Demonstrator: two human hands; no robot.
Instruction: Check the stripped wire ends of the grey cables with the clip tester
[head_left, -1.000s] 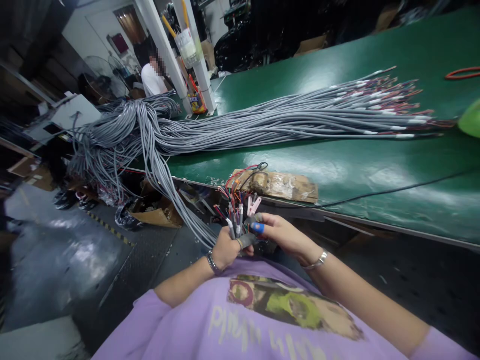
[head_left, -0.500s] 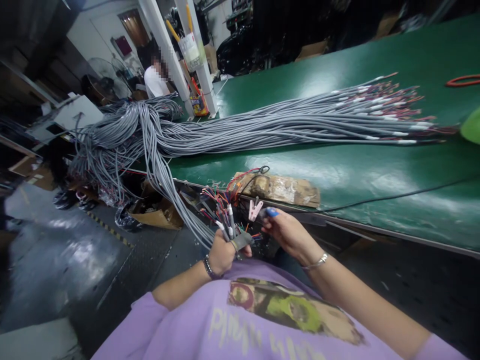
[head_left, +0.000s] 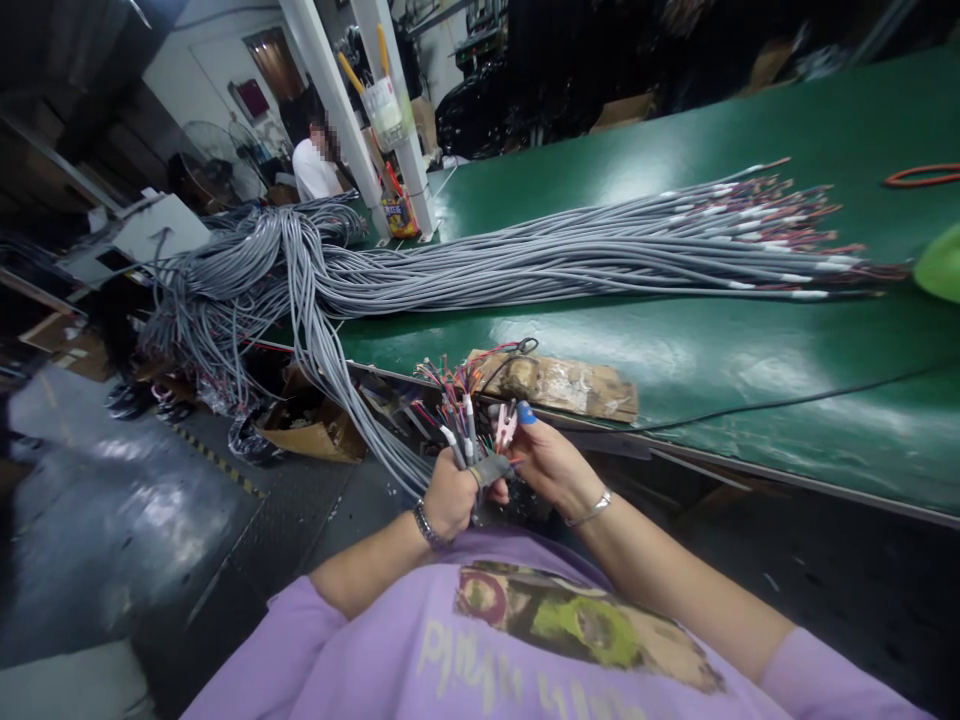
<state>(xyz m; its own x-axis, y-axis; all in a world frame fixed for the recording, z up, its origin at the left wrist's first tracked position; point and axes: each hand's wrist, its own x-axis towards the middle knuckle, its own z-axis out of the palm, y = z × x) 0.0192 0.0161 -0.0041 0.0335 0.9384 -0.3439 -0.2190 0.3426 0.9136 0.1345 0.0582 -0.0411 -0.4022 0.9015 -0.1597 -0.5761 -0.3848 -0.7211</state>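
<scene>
Several grey cables [head_left: 390, 462] with stripped, multicoloured wire ends [head_left: 452, 385] and white sleeves are bunched in my left hand [head_left: 452, 497], closed around them. A grey wrapping [head_left: 491, 470] covers my left thumb area. My right hand [head_left: 547, 460], with a blue cover [head_left: 527, 413] on one fingertip, is just to the right of the wire ends. Its fingers are drawn together beside a pink clip [head_left: 506, 425]; what they hold, if anything, is hidden. The clip is at the bench edge.
A long bundle of grey cables [head_left: 480, 265] lies across the green bench [head_left: 735, 350]. A worn wooden block [head_left: 562, 382] rests at the near edge, with a black cord [head_left: 720, 405] to its right. A cardboard box [head_left: 315, 430] stands below. A person [head_left: 315, 165] is in the background.
My right hand has moved left, closer to the pink clip and the wire ends. My left hand still grips the cables, which have shifted slightly right.
</scene>
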